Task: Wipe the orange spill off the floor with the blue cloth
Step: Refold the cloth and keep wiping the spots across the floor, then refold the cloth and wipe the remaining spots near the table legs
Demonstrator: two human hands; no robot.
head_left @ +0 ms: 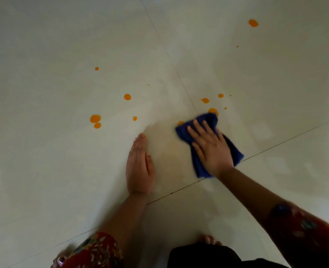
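The blue cloth (202,124) lies crumpled on the pale tiled floor (43,171). My right hand (210,146) presses flat on it with straight, spread fingers. Orange drops touch the cloth's far edge (213,111) and its left corner (180,123). More orange spill (95,118) dots the floor to the left, with another drop (127,97) further up and one far off at the top right (253,23). My left hand (139,165) rests flat on the floor, fingers straight and together, left of the cloth. A faint yellowish smear shows between my hands.
Dark grout lines (179,189) cross the floor below my hands. My bare toes (210,239) and dark clothing show at the bottom edge, with toes of my other foot (60,260) at the lower left. Patterned red sleeves cover both forearms.
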